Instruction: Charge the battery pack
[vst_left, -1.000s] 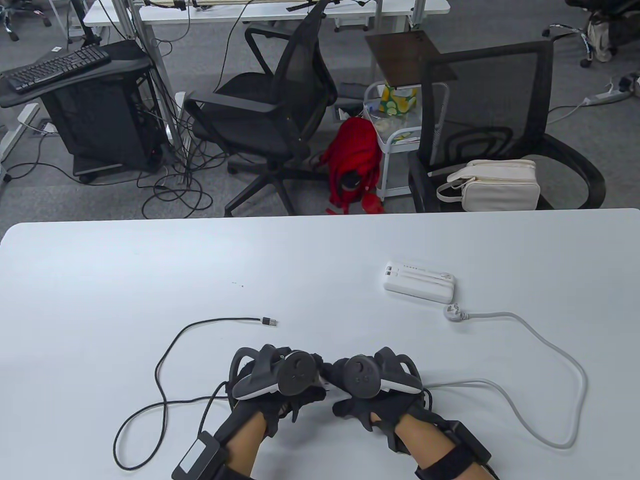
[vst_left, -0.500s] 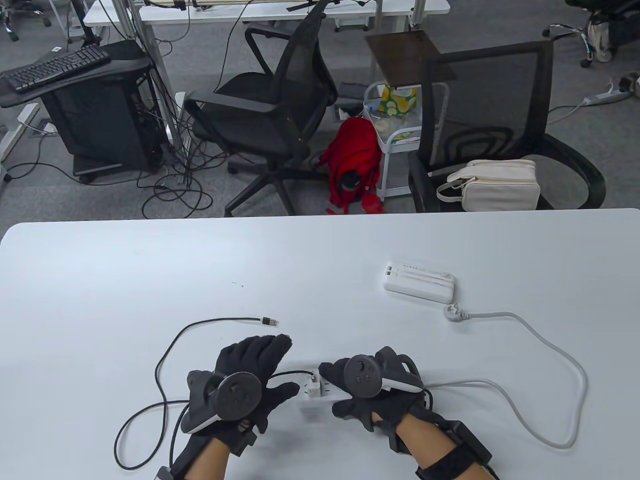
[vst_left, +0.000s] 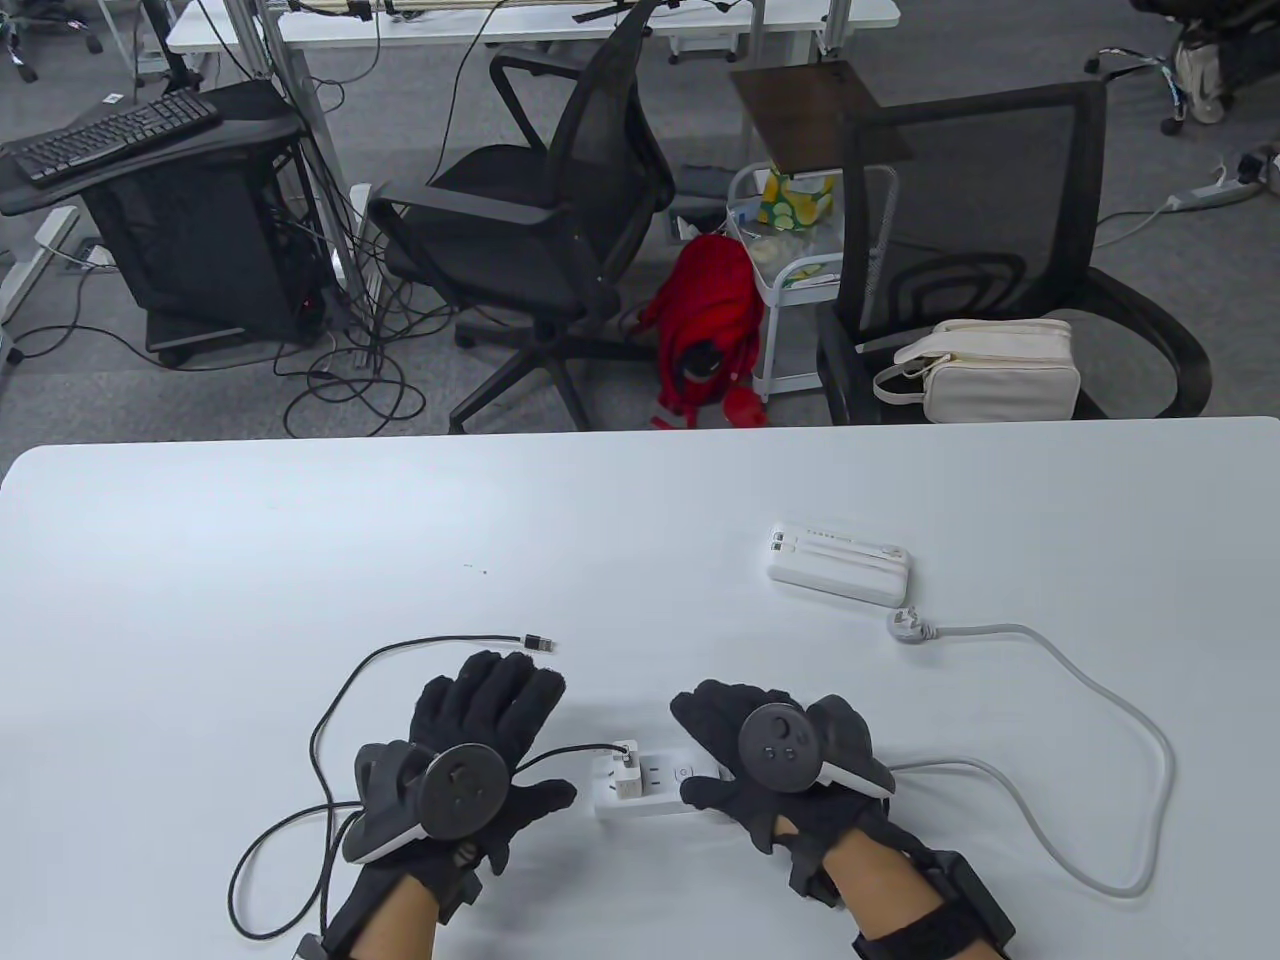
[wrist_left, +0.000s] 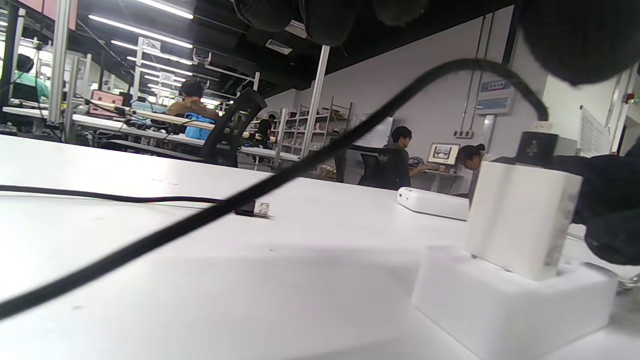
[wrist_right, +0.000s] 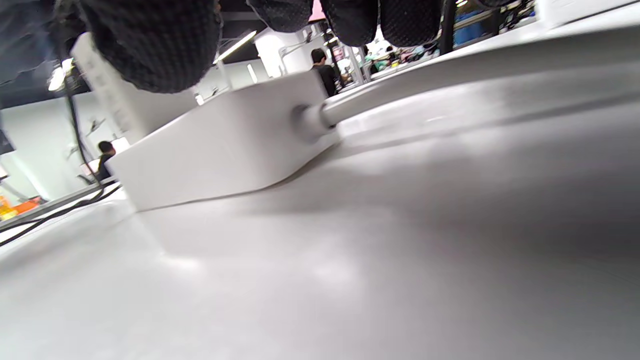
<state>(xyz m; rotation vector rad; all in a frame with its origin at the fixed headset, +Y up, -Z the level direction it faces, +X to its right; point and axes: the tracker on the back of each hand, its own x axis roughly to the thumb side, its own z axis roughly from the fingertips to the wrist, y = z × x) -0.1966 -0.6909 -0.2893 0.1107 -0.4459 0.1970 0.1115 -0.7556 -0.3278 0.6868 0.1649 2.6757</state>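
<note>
The white battery pack lies on the table at mid right, untouched; it also shows in the left wrist view. A white charger adapter stands plugged into the white power strip between my hands. Its black cable loops left, and its free USB plug lies on the table. My left hand is open, fingers spread over the cable, holding nothing. My right hand is open over the strip's right end.
The strip's white cord curves round the right side to its wall plug, which lies loose just in front of the battery pack. Beyond the table's far edge stand office chairs and a cream bag.
My left hand let go of the adapter, opened and drew back left. My right hand opened and shifted right, uncovering the strip with the adapter plugged in.
</note>
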